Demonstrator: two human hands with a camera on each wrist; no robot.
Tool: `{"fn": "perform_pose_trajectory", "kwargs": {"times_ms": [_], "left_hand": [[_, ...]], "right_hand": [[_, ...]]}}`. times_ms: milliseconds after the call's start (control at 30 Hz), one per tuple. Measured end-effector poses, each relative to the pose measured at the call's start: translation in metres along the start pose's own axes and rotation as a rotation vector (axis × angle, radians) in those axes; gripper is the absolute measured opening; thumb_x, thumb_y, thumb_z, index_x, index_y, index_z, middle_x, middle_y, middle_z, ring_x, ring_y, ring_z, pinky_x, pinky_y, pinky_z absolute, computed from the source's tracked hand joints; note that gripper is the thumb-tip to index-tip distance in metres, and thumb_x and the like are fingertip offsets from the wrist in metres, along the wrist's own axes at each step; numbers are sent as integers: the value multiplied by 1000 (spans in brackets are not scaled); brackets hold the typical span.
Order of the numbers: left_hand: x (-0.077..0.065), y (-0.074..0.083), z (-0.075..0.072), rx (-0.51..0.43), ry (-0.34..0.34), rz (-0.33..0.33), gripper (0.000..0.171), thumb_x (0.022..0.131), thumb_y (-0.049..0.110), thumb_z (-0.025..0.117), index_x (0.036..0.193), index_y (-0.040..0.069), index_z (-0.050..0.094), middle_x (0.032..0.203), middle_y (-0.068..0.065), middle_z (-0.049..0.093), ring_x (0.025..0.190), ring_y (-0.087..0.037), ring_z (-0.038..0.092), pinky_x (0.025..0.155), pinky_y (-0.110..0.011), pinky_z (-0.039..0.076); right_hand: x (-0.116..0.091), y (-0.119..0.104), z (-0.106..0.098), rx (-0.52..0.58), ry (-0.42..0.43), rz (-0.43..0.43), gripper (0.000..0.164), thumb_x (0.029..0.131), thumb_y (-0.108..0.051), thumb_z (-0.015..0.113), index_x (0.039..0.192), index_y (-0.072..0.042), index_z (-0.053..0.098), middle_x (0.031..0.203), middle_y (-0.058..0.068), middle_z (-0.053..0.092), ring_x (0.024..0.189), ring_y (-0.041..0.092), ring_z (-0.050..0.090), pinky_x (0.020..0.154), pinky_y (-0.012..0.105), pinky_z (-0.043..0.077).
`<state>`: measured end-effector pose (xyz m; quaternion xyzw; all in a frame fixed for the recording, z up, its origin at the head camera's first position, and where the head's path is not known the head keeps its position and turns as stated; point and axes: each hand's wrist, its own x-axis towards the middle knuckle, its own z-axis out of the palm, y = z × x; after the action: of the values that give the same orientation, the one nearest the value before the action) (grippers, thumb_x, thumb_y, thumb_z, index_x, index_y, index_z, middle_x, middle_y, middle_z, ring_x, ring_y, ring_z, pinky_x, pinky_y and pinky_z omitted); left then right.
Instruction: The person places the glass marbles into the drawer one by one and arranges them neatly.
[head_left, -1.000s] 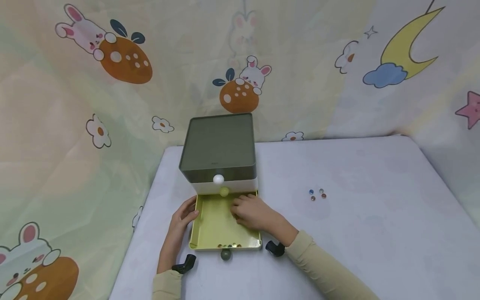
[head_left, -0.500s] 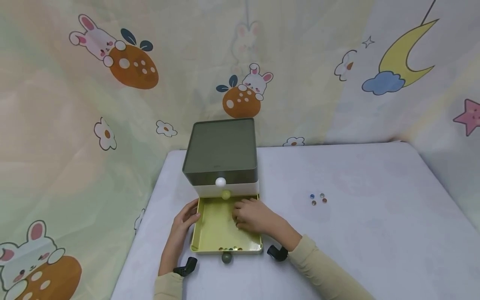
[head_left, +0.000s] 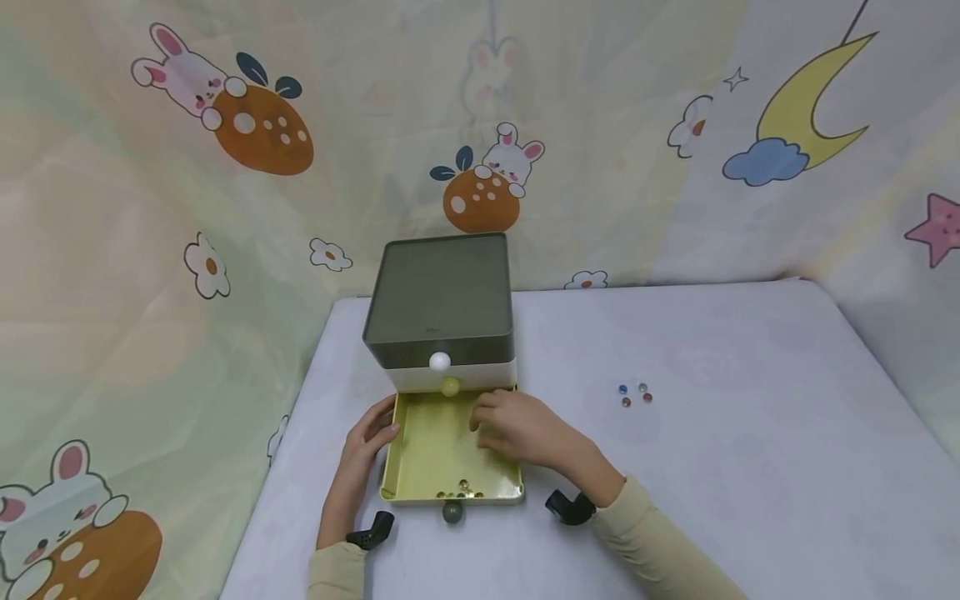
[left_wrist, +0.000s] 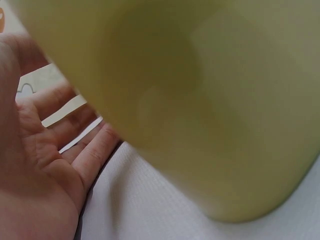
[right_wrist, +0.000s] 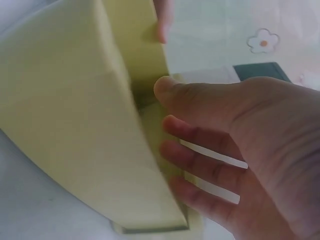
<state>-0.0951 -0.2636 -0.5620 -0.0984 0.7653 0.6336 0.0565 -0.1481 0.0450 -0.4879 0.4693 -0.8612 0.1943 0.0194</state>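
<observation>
A yellow-green drawer [head_left: 427,450] is pulled out from the bottom of a small drawer cabinet [head_left: 442,292] with a dark green top. Several small shiny beads [head_left: 463,485] lie inside along its front wall. My left hand [head_left: 367,433] rests at the drawer's left side; in the left wrist view its extended fingers reach along the outer wall. Over the drawer's right half is my right hand [head_left: 525,429], thumb and fingers apart. In the right wrist view nothing sits between these fingers [right_wrist: 175,152], which are partly behind the near drawer wall [right_wrist: 75,125].
Several small beads [head_left: 647,397], one of them blue, lie on the white-covered table [head_left: 720,467] to the right. The cabinet has a white knob [head_left: 439,362] and a green knob [head_left: 450,387]; a dark knob [head_left: 452,512] is on the drawer front. A patterned cloth hangs behind.
Another bead now shows beside those at the drawer's front. The right hand has shifted slightly right, its fingers spread where they were bunched. The left hand stays at the drawer's side.
</observation>
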Motion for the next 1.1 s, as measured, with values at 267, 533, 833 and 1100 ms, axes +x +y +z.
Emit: {"fn": "perform_pose_trajectory", "kwargs": {"times_ms": [267,533,833,1100], "left_hand": [[0,1,0,4,3,1,54,103,36,64,154,28,49,158,-3,51,149,-26,43,128,-58,26],[0,1,1,14,3,8,54,103,34,63,154,28,48,158,-2,51,148,-25,43,127,-56,27],[0,2,1,11,2,6,54,103,36,64,154,28,49,157,-3,52,149,-26,44,128,-60,24],[-2,1,2,10,5,-8,54,102,40,64,153,31,48,158,-2,50,151,-26,42,129,-60,21]], "right_hand": [[-16,3,-22,233,-5,89,18,94,-24,79,111,-19,75,118,-6,71,111,14,67,94,34,57],[-36,24,-31,501,43,128,23,95,-18,78,116,-22,72,119,-5,71,112,22,67,96,39,56],[-67,53,-33,619,207,142,24,96,-17,76,119,-23,70,118,-3,72,111,19,65,93,36,57],[-92,74,-37,607,269,243,26,97,-15,75,121,-25,69,117,-4,71,110,20,65,95,34,57]]}}
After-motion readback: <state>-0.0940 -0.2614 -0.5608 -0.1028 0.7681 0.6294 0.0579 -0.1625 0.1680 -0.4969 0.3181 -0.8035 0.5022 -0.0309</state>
